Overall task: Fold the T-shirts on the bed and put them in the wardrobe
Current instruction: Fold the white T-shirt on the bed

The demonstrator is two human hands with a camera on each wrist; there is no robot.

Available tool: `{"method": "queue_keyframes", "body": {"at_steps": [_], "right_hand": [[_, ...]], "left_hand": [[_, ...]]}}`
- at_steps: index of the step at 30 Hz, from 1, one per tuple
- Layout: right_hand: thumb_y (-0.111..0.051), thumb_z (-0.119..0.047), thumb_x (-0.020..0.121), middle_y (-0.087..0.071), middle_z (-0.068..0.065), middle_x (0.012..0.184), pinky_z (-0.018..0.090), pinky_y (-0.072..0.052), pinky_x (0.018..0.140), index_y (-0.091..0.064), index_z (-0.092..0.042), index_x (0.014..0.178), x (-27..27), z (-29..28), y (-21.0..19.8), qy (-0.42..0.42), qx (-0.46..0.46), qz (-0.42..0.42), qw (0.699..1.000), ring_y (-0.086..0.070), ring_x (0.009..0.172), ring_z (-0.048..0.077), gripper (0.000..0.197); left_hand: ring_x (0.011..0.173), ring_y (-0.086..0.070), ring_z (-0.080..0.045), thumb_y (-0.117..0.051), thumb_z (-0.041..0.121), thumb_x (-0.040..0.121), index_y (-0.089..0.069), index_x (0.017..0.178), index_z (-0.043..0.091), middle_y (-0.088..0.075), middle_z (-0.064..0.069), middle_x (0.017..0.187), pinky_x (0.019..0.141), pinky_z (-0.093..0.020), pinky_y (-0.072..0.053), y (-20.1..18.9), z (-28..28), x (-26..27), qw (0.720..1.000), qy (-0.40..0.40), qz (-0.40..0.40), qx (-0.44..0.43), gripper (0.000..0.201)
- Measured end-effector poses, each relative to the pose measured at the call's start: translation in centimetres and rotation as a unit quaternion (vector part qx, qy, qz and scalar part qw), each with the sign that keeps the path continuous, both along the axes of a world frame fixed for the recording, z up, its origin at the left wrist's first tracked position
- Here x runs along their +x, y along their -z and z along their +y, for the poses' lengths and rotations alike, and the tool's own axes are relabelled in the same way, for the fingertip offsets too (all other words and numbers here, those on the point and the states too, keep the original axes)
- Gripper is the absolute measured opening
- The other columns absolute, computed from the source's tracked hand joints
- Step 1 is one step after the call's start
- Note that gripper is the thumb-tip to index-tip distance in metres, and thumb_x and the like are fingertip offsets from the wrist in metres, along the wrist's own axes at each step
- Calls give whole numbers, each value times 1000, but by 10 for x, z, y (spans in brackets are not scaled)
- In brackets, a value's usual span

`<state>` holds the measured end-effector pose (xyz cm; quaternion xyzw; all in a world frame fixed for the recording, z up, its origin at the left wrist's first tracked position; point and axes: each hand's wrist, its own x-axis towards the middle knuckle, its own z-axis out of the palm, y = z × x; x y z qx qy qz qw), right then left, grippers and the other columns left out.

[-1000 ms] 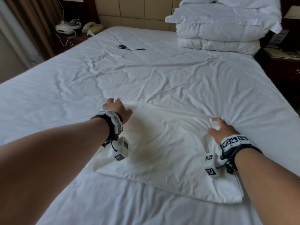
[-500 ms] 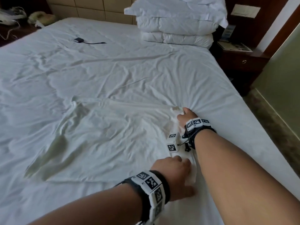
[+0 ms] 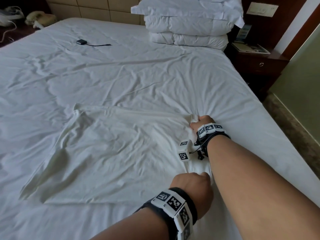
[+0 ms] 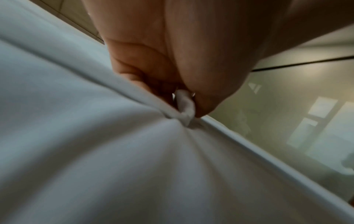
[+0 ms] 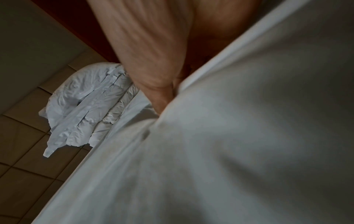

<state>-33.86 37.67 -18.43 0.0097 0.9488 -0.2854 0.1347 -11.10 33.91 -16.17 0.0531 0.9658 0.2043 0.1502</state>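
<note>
A white T-shirt (image 3: 107,153) lies spread flat and creased on the white bed sheet (image 3: 138,75). My right hand (image 3: 199,122) grips a bunched corner of the shirt at its far right edge. My left hand (image 3: 195,184) has crossed under the right forearm and pinches the shirt's near right edge. In the left wrist view, thumb and fingers (image 4: 201,98) pinch a small fold of white cloth (image 4: 184,106). The right wrist view shows cloth (image 5: 229,151) gathered at the hand (image 5: 164,94), the fingers mostly hidden.
Folded white duvets and pillows (image 3: 188,21) are stacked at the bed's far right. A small black adapter with a cable (image 3: 81,42) lies on the sheet far left. A dark wooden nightstand (image 3: 256,63) stands right of the bed, beside the floor (image 3: 294,135).
My left hand left the shirt's far left corner and crossed over to the right edge, near the right hand. The freed left side of the shirt lies flat. The view swung right.
</note>
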Motion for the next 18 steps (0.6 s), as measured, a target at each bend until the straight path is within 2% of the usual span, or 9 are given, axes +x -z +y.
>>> {"method": "queue_keyframes", "body": {"at_steps": [2, 6, 7, 9, 11, 13, 15, 16, 18], "right_hand": [[-69, -26, 93, -62, 15, 133, 26, -41, 81, -62, -6, 131, 3, -2, -4, 29, -4, -14, 999, -60, 122, 31, 44], [-70, -28, 93, -62, 17, 132, 27, -38, 78, -62, -3, 130, 2, 1, -12, 51, 7, -25, 998, -60, 122, 32, 46], [-71, -33, 92, -65, 17, 126, 28, -39, 78, -65, -5, 124, 3, 3, -16, 54, 6, -25, 998, -62, 117, 32, 44], [-69, -55, 83, -69, 15, 96, 32, -44, 75, -69, -13, 92, 7, 6, -27, 60, 7, -14, 998, -66, 89, 32, 43], [-66, -56, 81, -62, 11, 71, 35, -45, 68, -62, -11, 70, 11, 3, -39, 53, -3, 3, 999, -57, 64, 28, 47], [-65, -42, 87, -62, 12, 69, 36, -49, 66, -66, -7, 73, 17, -1, -54, 39, -18, 22, 999, -58, 63, 29, 38], [-66, -37, 90, -72, 14, 86, 41, -56, 78, -70, -1, 95, 22, -8, -70, 38, -31, 39, 998, -68, 78, 32, 37], [-66, -37, 91, -72, 13, 93, 39, -55, 80, -69, -1, 102, 25, -13, -77, 40, -37, 46, 997, -68, 82, 32, 38], [-64, -38, 92, -68, 5, 88, 33, -50, 79, -68, -13, 102, 29, -23, -86, 43, -35, 52, 997, -63, 76, 27, 27]], "left_hand": [[72, -44, -32, -44, 35, 100, -52, 105, 11, -63, -14, 98, 64, -37, -36, 0, -5, 4, 1000, -11, 5, 21, 26], [86, -56, -37, -51, 33, 97, -55, 106, 10, -64, -15, 104, 69, -37, -35, 2, -5, 9, 999, -11, 4, 33, 25], [91, -59, -38, -49, 30, 98, -55, 105, 9, -64, -16, 105, 69, -36, -35, 4, -5, 10, 999, -13, 4, 43, 23], [97, -60, -39, -47, 31, 100, -55, 107, 9, -65, -16, 106, 70, -36, -35, 4, -10, 13, 997, -29, 2, 77, 25], [100, -59, -37, -47, 37, 98, -55, 107, 13, -65, -13, 107, 72, -35, -36, 3, -19, 20, 988, -65, 10, 138, 27], [95, -58, -33, -50, 43, 96, -52, 92, 19, -64, -8, 99, 70, -33, -34, 1, -29, 30, 976, -96, 28, 192, 24], [82, -53, -29, -51, 44, 93, -40, 76, 18, -56, -4, 85, 65, -32, -31, -1, -37, 43, 968, -122, 54, 215, 34], [76, -49, -26, -51, 44, 93, -36, 72, 18, -52, -2, 80, 62, -32, -30, -2, -40, 50, 963, -138, 67, 222, 37], [66, -43, -18, -51, 44, 93, -34, 71, 17, -47, 2, 72, 55, -31, -29, -5, -48, 62, 951, -176, 90, 238, 39]]}}
